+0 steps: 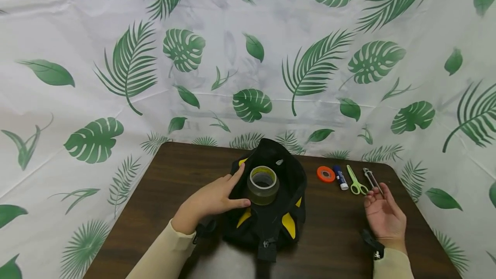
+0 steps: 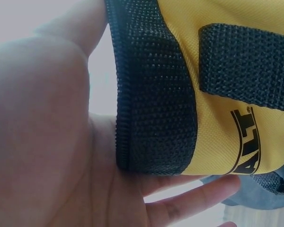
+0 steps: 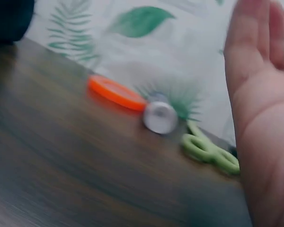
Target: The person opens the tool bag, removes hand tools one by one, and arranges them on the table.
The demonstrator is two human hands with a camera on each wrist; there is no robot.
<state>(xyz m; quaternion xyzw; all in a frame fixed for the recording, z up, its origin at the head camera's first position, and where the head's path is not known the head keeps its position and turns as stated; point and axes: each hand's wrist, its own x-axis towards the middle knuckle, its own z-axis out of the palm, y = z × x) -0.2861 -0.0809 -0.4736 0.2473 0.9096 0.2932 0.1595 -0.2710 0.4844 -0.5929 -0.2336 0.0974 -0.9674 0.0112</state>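
A black and yellow tool bag stands mid-table with its mouth open. A roll of wide tape sits in the mouth. My left hand lies at the bag's left rim, thumb and forefinger spread along the near side of the tape roll. In the left wrist view, the black webbing edge crosses that palm and hides part of the fingers; other fingers stretch out beneath the yellow panel. My right hand is palm up, fingers loosely bent, with fingertips overlapping the lower end of a utility knife.
To the right of the bag, an orange ring-shaped roll, a glue stick and green scissors lie in a row on the dark wooden table. A leaf-print cloth hangs behind and around the table.
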